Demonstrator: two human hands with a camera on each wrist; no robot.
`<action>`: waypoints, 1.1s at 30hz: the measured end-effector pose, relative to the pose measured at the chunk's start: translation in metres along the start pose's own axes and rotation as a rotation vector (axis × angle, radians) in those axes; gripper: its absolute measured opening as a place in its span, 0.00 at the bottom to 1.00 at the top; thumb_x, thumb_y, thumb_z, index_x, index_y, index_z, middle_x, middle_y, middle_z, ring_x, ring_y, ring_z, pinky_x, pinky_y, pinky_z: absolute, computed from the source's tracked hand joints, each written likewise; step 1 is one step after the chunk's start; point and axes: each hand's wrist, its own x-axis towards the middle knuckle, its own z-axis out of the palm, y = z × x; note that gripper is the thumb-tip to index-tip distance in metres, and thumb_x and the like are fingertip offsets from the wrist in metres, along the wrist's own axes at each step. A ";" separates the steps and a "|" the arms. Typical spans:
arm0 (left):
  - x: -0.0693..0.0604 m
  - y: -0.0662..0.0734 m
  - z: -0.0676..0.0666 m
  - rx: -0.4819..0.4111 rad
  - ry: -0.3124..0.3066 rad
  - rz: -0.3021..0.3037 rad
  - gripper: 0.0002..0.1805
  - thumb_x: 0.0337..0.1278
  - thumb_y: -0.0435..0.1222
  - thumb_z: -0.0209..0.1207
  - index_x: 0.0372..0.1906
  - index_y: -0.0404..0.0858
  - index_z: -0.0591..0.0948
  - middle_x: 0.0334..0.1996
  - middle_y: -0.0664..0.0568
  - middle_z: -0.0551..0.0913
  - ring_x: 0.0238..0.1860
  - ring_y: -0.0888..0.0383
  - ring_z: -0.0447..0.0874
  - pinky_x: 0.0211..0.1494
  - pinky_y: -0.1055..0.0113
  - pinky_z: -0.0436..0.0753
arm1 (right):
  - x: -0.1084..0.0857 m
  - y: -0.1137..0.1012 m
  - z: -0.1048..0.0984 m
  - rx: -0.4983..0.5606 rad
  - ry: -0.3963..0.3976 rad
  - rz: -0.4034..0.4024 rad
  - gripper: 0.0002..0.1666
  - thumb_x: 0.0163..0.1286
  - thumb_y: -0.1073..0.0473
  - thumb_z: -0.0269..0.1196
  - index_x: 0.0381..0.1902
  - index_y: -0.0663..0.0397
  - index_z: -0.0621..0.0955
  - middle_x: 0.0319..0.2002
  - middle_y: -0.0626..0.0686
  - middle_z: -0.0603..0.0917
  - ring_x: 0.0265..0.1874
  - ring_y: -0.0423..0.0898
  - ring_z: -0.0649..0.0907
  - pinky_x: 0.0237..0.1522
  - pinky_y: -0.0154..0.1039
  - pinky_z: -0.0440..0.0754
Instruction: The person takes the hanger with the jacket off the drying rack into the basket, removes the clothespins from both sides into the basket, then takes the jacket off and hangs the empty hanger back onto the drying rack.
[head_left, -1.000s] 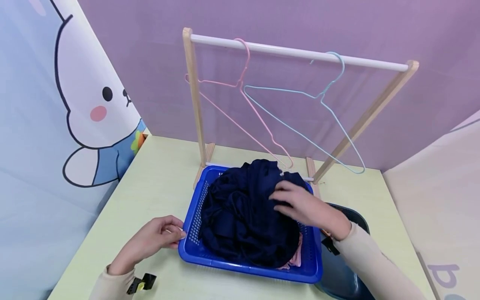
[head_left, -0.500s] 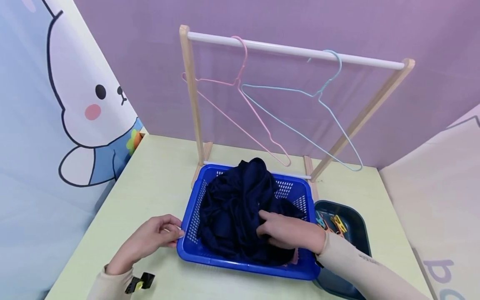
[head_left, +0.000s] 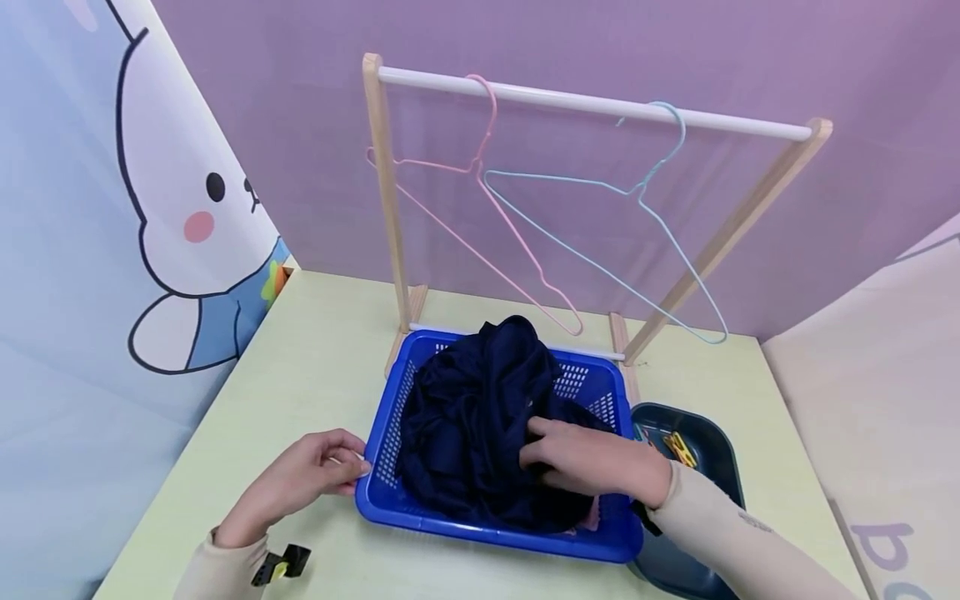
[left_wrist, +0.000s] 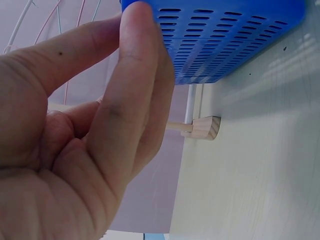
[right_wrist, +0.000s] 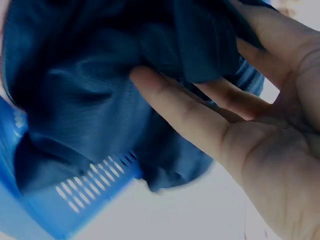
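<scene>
A blue plastic basket [head_left: 431, 522] with slotted sides holds a heap of dark navy clothing [head_left: 480, 417]. At its left rim my left hand [head_left: 311, 475] pinches the edge between thumb and fingers; in the left wrist view the slotted basket wall [left_wrist: 210, 35] rises beyond the fingertips. My right hand [head_left: 588, 458] is over the right part of the heap and holds a fold of it. In the right wrist view the thumb lies in front of the navy cloth [right_wrist: 95, 95] while the other fingertips are hidden behind a fold. A bit of pink cloth [head_left: 591, 515] shows underneath.
Behind the basket stands a wooden rack with a white rail [head_left: 570, 102]. A pink hanger [head_left: 517, 221] and a light blue hanger [head_left: 577, 250] hang from it. Partly under my right forearm is a dark bin [head_left: 720, 450] with yellow and other clips [head_left: 678, 448].
My right hand has come from the upper right of the heap toward the front, and the cloth there is drawn down, baring the basket's back right corner. My left hand stays at the rim.
</scene>
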 end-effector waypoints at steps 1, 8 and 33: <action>0.000 0.000 0.000 -0.002 0.002 -0.001 0.18 0.66 0.35 0.64 0.50 0.25 0.76 0.35 0.45 0.84 0.37 0.49 0.86 0.41 0.60 0.88 | -0.002 0.000 -0.004 0.010 0.003 0.005 0.10 0.67 0.62 0.69 0.44 0.46 0.84 0.41 0.45 0.72 0.37 0.37 0.74 0.40 0.29 0.77; 0.000 -0.001 0.000 -0.008 0.004 0.001 0.18 0.65 0.35 0.64 0.49 0.24 0.76 0.35 0.45 0.83 0.36 0.49 0.86 0.40 0.60 0.88 | -0.017 0.006 -0.041 0.081 0.037 0.043 0.14 0.71 0.55 0.66 0.53 0.50 0.83 0.53 0.50 0.77 0.49 0.43 0.78 0.50 0.38 0.81; 0.000 -0.002 -0.001 -0.029 -0.002 -0.001 0.18 0.66 0.36 0.64 0.50 0.24 0.76 0.34 0.45 0.83 0.36 0.48 0.86 0.41 0.56 0.88 | 0.072 0.122 -0.066 0.311 0.055 0.185 0.40 0.70 0.55 0.62 0.74 0.66 0.63 0.71 0.68 0.65 0.70 0.63 0.65 0.69 0.59 0.64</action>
